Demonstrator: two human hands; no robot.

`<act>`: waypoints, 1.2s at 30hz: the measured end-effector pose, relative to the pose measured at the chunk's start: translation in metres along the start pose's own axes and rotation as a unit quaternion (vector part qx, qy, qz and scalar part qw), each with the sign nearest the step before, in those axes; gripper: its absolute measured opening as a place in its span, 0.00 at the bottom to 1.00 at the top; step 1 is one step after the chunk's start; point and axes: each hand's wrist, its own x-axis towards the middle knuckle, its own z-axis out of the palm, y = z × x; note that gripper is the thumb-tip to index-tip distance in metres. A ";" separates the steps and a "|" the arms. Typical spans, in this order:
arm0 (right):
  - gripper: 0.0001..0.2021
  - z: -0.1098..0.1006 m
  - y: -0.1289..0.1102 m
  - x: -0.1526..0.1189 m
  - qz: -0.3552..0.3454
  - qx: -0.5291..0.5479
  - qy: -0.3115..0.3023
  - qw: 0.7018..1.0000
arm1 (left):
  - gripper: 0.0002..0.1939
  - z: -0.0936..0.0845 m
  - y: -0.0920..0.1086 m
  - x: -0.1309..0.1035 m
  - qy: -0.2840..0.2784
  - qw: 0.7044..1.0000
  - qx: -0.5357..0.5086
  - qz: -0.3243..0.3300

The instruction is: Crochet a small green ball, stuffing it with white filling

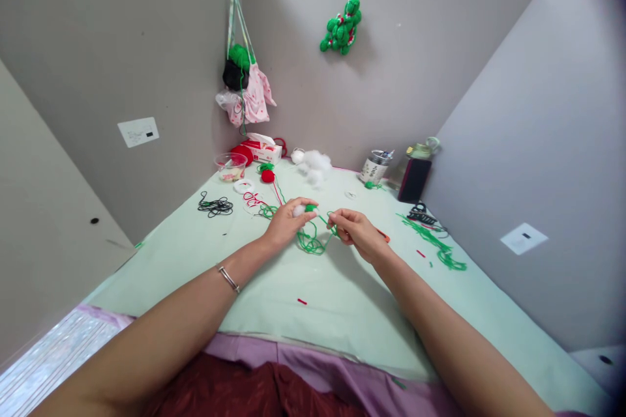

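My left hand [287, 224] pinches a small green and white piece [311, 208] between thumb and fingers, with a white fluffy bit [298, 210] showing beside it. To its right, my right hand [353, 230] is closed on green yarn that runs across from the piece. An orange-handled tool [384, 235] sticks out past the right hand; most of it is hidden. Loose loops of green yarn [312, 241] lie on the table just below and between both hands. Red and green strands stretch back from the left hand toward a small red ball [267, 176].
White stuffing [315, 166], a tissue box [264, 148] and a clear bowl [231, 167] stand at the back. Black cord [215, 204] lies left. A can [375, 167], a phone [415, 180] and cut green strands [440, 244] are right. Green knitted pieces [343, 29] hang on the wall.
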 end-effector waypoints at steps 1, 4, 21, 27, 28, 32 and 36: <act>0.21 -0.003 0.003 0.002 -0.001 -0.003 0.021 1.000 | 0.17 -0.001 0.000 0.001 0.011 1.000 -0.002 -0.002; 0.18 -0.014 0.008 0.009 -0.024 -0.017 0.103 0.994 | 0.17 -0.004 0.000 0.003 0.030 0.999 -0.009 -0.008; 0.24 0.009 -0.008 -0.007 0.010 0.025 -0.038 0.999 | 0.18 0.003 0.009 -0.004 -0.024 0.998 -0.050 -0.022; 0.22 0.021 -0.006 -0.007 0.024 0.012 -0.036 0.999 | 0.24 -0.003 0.013 0.002 0.011 0.993 -0.109 -0.043; 0.22 0.025 -0.006 -0.008 0.026 0.007 -0.048 0.998 | 0.23 -0.002 0.012 0.002 0.006 0.993 -0.112 -0.043; 0.20 0.033 -0.007 -0.009 0.020 -0.007 -0.061 0.998 | 0.13 0.009 0.008 -0.003 -0.051 0.993 -0.097 -0.038; 0.18 0.031 -0.005 -0.007 0.009 -0.008 -0.034 0.999 | 0.11 0.016 0.005 -0.007 -0.115 0.991 -0.062 -0.039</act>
